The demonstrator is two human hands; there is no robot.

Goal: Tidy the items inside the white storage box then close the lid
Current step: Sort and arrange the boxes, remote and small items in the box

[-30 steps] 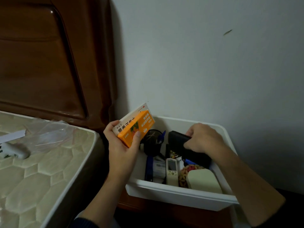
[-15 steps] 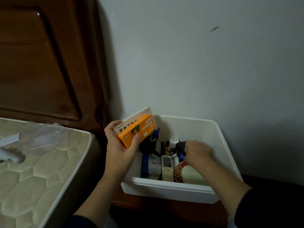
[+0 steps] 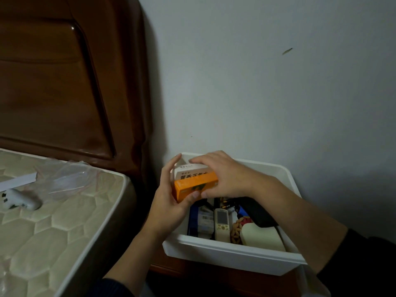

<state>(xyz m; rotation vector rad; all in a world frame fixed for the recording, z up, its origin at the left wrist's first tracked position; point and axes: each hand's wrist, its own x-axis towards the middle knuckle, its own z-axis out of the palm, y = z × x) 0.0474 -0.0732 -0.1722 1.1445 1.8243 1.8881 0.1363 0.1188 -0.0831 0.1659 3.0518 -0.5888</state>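
From the head camera I see both hands holding one orange box [image 3: 196,185] over the far-left corner of the white storage box [image 3: 231,255], its long axis left-right: left hand [image 3: 169,200] at the left end, right hand [image 3: 225,179] on top (no lid visible). Below lie one remote [image 3: 221,224] and one black case [image 3: 257,213].

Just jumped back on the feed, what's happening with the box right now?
A person is holding an orange-and-white carton with both hands over the back left corner of the open white storage box. The left hand grips it from the left and below; the right hand covers its top and right end. A remote control, a black pouch and other small items lie in the box. No lid is on it.
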